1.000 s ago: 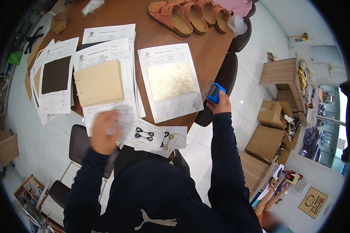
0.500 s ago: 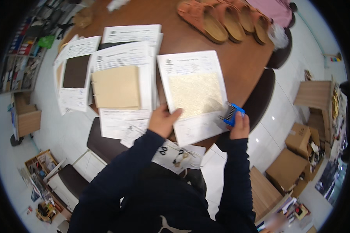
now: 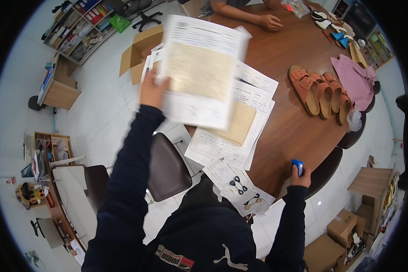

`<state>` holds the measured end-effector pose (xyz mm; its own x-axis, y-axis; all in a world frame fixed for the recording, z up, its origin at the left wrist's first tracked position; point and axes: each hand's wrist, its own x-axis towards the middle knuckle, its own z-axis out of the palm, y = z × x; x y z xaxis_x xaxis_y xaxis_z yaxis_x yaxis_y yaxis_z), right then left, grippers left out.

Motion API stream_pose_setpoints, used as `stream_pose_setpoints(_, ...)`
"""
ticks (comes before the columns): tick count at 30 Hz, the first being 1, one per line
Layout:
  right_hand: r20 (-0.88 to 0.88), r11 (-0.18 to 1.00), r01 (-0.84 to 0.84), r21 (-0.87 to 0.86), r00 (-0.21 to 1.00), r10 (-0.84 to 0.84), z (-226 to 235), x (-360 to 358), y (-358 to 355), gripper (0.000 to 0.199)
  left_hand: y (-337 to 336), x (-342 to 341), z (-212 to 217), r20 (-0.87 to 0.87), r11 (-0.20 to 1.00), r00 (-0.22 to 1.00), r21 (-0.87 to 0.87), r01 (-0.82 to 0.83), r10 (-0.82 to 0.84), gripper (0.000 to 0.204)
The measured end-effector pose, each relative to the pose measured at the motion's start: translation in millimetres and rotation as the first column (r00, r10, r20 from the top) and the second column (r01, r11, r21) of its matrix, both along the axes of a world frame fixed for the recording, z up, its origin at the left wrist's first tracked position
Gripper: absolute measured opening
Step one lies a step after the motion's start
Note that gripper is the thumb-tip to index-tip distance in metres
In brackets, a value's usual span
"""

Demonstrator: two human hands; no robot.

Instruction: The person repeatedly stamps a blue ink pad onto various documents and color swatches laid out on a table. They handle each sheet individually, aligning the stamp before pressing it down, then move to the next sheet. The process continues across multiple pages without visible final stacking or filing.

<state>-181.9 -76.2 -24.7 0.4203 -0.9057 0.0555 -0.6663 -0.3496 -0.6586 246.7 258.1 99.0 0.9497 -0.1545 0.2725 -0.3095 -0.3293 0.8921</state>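
Head view: the left hand (image 3: 152, 93) is gripping a white sheet (image 3: 197, 112) by its left edge, its gold swatch (image 3: 198, 70) showing, and is partly hiding a beige pad (image 3: 243, 126) on the worktop (image 3: 281, 140). The right hand (image 3: 302, 178) is gripping a blue device (image 3: 297, 166) near the worktop's edge.

Glossy swatch (image 3: 198, 70); matt paper (image 3: 196, 112); smooth wooden table (image 3: 283, 120)

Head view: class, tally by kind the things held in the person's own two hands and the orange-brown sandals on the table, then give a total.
Sheet with a pale gold swatch, in the left hand: 1
Small blue tool, in the right hand: 1
Orange-brown sandals, on the table: 4
Total: 6
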Motion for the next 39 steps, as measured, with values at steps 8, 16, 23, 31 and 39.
stream_pose_setpoints(8,-0.302,0.927,0.012,-0.375,0.944,-0.135,24.4,47.2,19.8,0.047,99.2,154.5,-74.7,-0.247,0.98,0.965,0.151,0.132,-0.092,0.046)
stream_pose_setpoints(16,0.346,0.799,-0.537,0.27,0.828,0.44,68.8,239.0,139.9,0.027,112.8,209.8,-136.3,-0.173,0.776,0.936,0.615,-0.14,0.306,0.089)
stream_pose_setpoints(23,-0.077,0.876,-0.337,0.345,0.92,0.385,66.8,401.5,228.8,0.089,94.3,172.8,-112.9,-0.397,0.955,0.916,0.249,0.161,-0.051,0.092)
stream_pose_setpoints(31,0.094,0.923,-0.31,0.229,0.951,0.296,39.3,424.2,229.4,0.096,90.1,167.2,-107.3,-0.535,0.957,0.818,0.057,0.283,-0.21,0.08)
stream_pose_setpoints(39,0.11,0.791,-0.219,0.571,0.975,0.191,17.4,422.0,232.5,0.105,69.9,159.0,-105.8,-0.522,0.947,0.797,-0.07,0.314,-0.303,0.065)
